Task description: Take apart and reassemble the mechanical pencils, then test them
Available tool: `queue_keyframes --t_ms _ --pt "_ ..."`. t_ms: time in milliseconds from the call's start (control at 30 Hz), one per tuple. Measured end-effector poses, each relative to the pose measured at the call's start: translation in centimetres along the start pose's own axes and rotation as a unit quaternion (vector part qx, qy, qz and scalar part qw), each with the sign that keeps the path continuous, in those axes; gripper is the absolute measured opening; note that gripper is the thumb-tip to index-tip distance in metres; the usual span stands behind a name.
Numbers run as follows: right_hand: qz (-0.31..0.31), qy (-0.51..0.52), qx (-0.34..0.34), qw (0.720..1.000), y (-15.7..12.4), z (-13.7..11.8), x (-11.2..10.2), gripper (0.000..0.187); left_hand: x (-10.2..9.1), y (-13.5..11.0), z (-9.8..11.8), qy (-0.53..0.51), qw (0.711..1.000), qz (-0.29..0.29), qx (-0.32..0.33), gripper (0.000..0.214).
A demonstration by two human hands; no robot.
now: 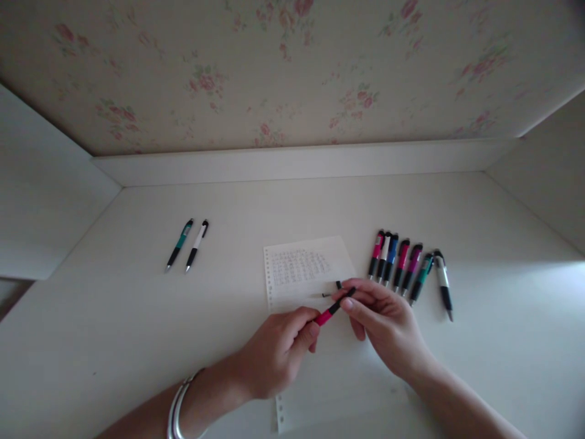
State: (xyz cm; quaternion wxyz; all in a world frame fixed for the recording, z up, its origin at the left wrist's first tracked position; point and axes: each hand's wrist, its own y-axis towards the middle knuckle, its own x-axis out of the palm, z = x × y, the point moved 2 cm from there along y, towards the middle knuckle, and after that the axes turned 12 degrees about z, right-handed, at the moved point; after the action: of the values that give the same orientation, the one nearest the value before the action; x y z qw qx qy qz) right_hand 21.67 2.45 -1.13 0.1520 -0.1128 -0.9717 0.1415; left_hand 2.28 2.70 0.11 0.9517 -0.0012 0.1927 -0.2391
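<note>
Over the lined paper [301, 262], my left hand [280, 346] is closed around the pink barrel of a pen [325, 316]. Its black grip end points up and right, between the thumb and fingers of my right hand [388, 323]. The tip at that end cannot be made out clearly. Just beyond my right fingertips is a small black piece [339, 285], and a thin dark piece [326, 296] shows nearby; whether they are held or lie on the paper is unclear. Handwriting covers the sheet's upper part, and my hands hide some of its middle.
To the right lies a row of several pens [402, 262] in pink, white, blue, purple and green, with a white-and-black pen [443, 283] at its end. A green pen [180, 244] and a white pen [197, 246] lie left on the white desk [137, 341]. Panels border the desk.
</note>
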Motion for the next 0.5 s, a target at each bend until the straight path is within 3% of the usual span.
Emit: queue_keyframes --t_ms 100,267,400,500 --pt "-0.028 0.031 0.004 0.999 -0.26 0.1 -0.16 0.04 0.0 0.02 0.04 0.002 1.0 -0.008 -0.008 0.031" --pt "-0.05 0.045 -0.024 0.997 -0.66 -0.28 0.19 0.042 -0.01 0.05 0.01 -0.002 1.0 -0.007 -0.004 0.032" --pt "-0.015 -0.013 -0.038 0.999 -0.21 -0.24 0.28 0.019 0.05 0.04 -0.13 0.003 1.0 -0.003 -0.001 0.028" --pt "-0.005 -0.03 -0.023 0.999 0.16 0.11 -0.06 0.014 0.05 0.0 -0.13 0.001 1.0 -0.003 0.0 0.024"
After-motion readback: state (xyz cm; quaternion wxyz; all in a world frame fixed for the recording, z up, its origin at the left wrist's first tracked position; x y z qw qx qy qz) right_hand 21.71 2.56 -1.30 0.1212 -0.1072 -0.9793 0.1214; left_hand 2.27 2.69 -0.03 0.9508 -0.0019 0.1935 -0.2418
